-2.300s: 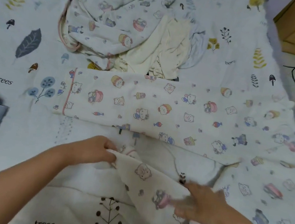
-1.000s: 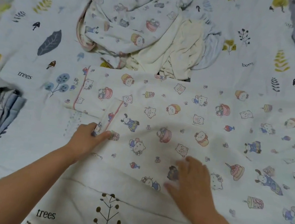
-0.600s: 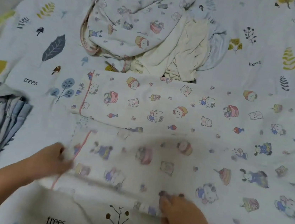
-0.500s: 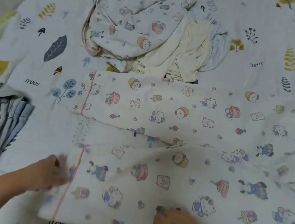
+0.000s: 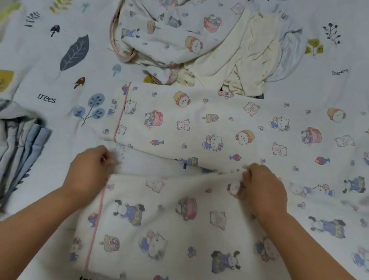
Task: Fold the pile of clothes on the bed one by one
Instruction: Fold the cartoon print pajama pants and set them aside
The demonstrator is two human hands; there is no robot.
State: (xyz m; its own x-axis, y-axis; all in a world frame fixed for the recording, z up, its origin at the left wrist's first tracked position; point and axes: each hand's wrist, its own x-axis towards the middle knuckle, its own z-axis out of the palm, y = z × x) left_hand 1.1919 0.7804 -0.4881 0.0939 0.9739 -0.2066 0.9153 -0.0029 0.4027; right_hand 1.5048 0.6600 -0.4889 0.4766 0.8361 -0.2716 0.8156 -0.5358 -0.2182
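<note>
Both hands are pinching the near leg of the pajama pants (image 5: 168,226), left hand (image 5: 89,170) at the pink-trimmed cuff, right hand (image 5: 263,191) further along its far edge. It's thin, floppy cotton, so I'd grab edges and corners to keep it flat. Far leg (image 5: 203,128) lies spread out, with the unfolded pile (image 5: 191,36) beyond it.

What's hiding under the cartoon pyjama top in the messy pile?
Under the crumpled pyjama top, a cream garment sticks out, with pale blue cloth beside it and a bit of yellow at the bottom. Anything deeper in the pile is covered.
</note>
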